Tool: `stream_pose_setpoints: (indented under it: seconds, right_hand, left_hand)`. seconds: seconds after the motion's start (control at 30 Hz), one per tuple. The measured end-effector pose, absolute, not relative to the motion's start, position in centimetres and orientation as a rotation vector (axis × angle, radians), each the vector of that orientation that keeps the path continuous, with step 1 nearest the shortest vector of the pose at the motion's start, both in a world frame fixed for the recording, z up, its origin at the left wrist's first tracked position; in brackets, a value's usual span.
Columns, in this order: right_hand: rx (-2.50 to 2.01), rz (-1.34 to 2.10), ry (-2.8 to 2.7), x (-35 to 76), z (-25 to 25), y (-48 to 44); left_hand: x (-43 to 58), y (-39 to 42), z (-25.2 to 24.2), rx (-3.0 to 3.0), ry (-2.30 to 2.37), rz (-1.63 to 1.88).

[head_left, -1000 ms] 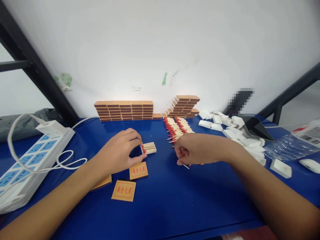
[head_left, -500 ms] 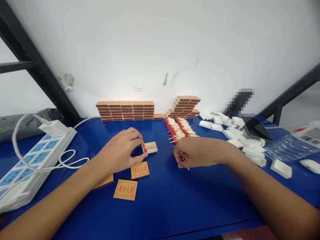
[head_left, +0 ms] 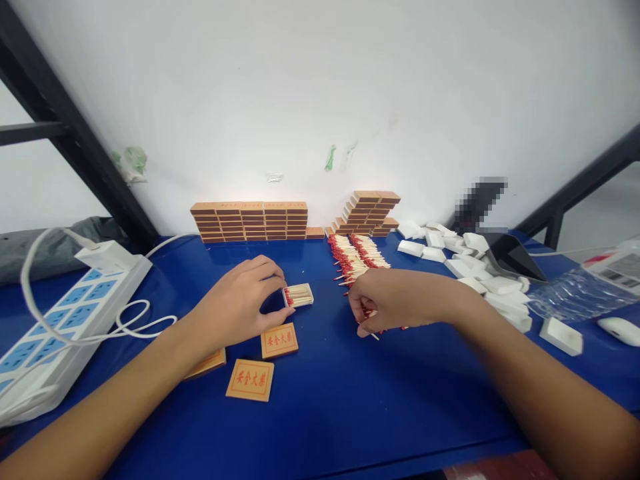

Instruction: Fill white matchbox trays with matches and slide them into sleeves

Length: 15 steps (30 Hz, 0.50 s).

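My left hand (head_left: 245, 293) is closed around the end of a small white matchbox tray (head_left: 311, 295) lying on the table. Inside it, red-headed matches (head_left: 299, 292) lie side by side. To the right, my right hand (head_left: 385, 303) is bent down with thumb and fingers pinched at the near end of a long pile of loose matches (head_left: 353, 257). A match end pokes out below the fingertips; how many they grip is hidden. Just below my left hand lie orange matchbox sleeves, one (head_left: 279, 341) close to the thumb and another (head_left: 250, 380) nearer me.
Stacked matchboxes (head_left: 250, 223) line the wall, with a stepped stack (head_left: 370, 210) behind the matches. Several white trays (head_left: 503, 287) are heaped at right beside a clear plastic bottle (head_left: 585, 290) and a white mouse (head_left: 620, 331). A power strip (head_left: 75, 320) with looping cable occupies the left.
My right hand has shifted slightly, and more red match heads show beneath its palm. My left hand and the tray keep their place.
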State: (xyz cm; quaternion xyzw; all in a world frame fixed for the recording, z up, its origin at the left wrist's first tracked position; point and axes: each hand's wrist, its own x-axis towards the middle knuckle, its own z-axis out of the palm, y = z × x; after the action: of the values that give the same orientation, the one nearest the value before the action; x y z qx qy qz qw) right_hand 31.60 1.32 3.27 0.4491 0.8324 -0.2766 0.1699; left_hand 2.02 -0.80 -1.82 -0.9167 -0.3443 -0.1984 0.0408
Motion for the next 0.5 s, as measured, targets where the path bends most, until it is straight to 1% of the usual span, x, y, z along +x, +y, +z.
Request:
stream_pose_setpoints:
  seconds: [0.17,0.33,0.4,0.5]
  right_hand:
    - [1.188,-0.782,2.417,31.30,3.06,1.25]
    - [1.310,-0.725,2.421,31.46,3.45,1.47]
    - [1.307,-0.677,2.416,31.42,3.38,1.58]
    - [1.263,-0.717,2.394,31.15,3.08,1.48]
  left_hand:
    - [1.98,-0.77,-1.83,-2.813,-1.055,-0.612]
    - [2.03,-0.74,-1.82,-2.814,-1.052,-0.624]
    - [2.04,-0.75,-1.82,-2.817,-1.051,-0.627]
    - [2.05,-0.77,-1.82,-2.821,-1.062,-0.627]
